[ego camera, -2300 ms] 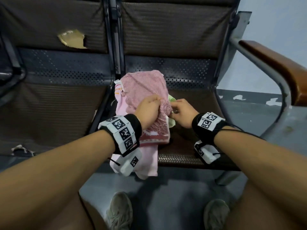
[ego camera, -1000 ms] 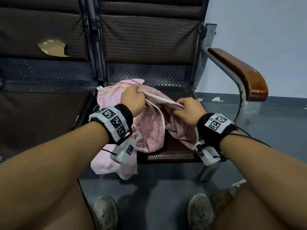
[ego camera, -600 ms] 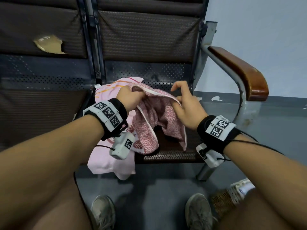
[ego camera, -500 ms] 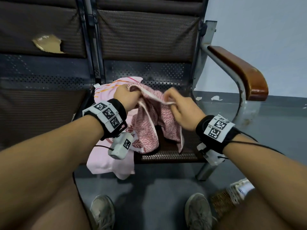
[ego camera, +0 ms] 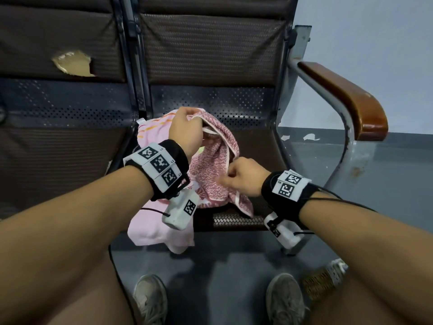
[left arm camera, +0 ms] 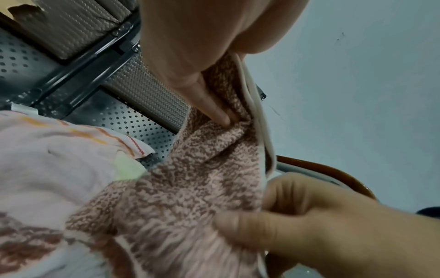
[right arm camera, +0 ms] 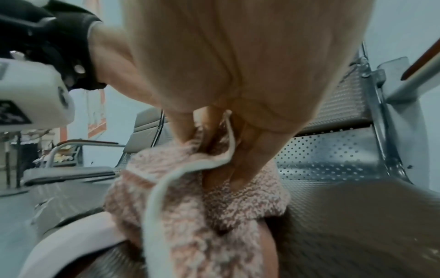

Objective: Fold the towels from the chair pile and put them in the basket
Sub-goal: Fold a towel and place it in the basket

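Left hand (ego camera: 186, 130) raised at the far side of the seat (ego camera: 257, 146), pinching the white-edged hem of the red towel (ego camera: 215, 170). Right hand (ego camera: 243, 178) nearer and lower, fingers curled round the same hem. Towel hanging slack between both, lower end bunched on the seat. Beneath and left, pink towel (ego camera: 154, 221) draped over the near seat edge. Wooden armrest (ego camera: 346, 102) at far right. Basket (ego camera: 321, 280) on the floor beside the right shoe (ego camera: 284, 299).
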A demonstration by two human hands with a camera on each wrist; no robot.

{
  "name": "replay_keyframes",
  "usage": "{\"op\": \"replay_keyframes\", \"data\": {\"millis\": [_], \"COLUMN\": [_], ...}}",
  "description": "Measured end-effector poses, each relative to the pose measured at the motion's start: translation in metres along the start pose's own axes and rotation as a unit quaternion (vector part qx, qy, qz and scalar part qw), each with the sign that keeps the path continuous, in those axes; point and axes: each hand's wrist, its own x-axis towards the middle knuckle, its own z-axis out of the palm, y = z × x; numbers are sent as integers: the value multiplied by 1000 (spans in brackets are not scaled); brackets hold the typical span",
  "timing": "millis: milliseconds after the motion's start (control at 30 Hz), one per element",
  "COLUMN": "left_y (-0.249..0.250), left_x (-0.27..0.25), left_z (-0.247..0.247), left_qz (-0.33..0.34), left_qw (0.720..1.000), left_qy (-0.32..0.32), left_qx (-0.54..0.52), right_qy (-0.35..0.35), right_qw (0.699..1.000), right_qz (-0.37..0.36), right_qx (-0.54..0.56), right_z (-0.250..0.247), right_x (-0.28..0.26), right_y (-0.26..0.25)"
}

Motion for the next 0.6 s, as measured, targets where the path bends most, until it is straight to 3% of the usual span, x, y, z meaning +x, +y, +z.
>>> {"op": "replay_keyframes", "data": {"millis": [100,200,333,433,533,600], "left_y": [-2,-7,-10,-7,-4,-3], "left_x": [9,18,26,33,35,37], "left_z": [-11,-27,-30,-26,-31,-37], "left_qz": [-12,-25,7,16,44,53], "left_qw": [997,988,978,995,994,993], "left_qy": [60,90,110,93,98,101], "left_qx": [41,123,176,34,-7,-13], "right_qy": [129,289,381,348,190,98], "right_qw": [991,953,923,934,977,985], "right_qz": [19,6,-60,-80,-53,-18], "right_qx": [35,86,10,-5,-75,-138], "right_z": [-15,-38,-50,-55,-46,-35], "right_x": [7,8,6,6,4,3], "right_y": [7,16,21,34,46,51]}}
